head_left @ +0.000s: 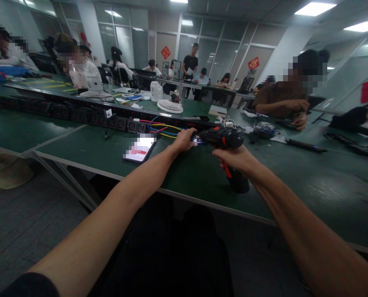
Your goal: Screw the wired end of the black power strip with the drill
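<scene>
My right hand [233, 159] is wrapped round the handle of a black and orange cordless drill [223, 137], whose front end points left. My left hand [185, 140] is closed on a small dark part [198, 137] with a lit area, right at the drill's tip. Red, yellow and blue wires [163, 128] run beside my left hand from a long black strip of sockets [118, 123]. A phone [140, 147] with its screen lit lies on the green table, left of my left hand.
Behind the strip are a white fan [170, 106] and a white jug [156, 91]. A bundle of cables [266, 129] and a black rod [305, 145] lie to the right. A person [279, 99] works across the table; others sit farther back.
</scene>
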Demonstrator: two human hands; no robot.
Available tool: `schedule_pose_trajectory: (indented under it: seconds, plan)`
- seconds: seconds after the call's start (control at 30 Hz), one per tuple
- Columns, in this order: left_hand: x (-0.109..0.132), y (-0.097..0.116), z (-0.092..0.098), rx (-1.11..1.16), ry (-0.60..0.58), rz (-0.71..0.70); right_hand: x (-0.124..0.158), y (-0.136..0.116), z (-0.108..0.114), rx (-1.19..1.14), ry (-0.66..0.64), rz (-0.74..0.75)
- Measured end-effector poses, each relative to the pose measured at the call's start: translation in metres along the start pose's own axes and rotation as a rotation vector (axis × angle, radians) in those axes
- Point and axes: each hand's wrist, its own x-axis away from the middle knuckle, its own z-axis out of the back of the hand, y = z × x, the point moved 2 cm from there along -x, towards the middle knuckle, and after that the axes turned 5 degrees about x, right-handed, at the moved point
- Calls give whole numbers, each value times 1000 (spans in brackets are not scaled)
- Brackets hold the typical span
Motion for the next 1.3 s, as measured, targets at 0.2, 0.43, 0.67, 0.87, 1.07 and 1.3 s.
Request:
schedule_pose_trajectory:
  seconds: [0.2,0.43,0.67,0.87,1.07,1.3]
  plan:
    - [0,2,2,5,-14,35,-3,2,0,-11,-11,26]
    - [1,3,2,14,-17,37,-3,1,0,13,-16,28]
    - [1,2,2,7,-5,-5,-2,1,1,11,-24,28]
    - [0,1,1,-12,-15,9,-1,1,1,2,-17,37]
    - [0,2,1,-8,-14,10,-2,0,0,10,-13,39]
    - [0,1,1,14,5,1,-2,0,1,10,-16,40]
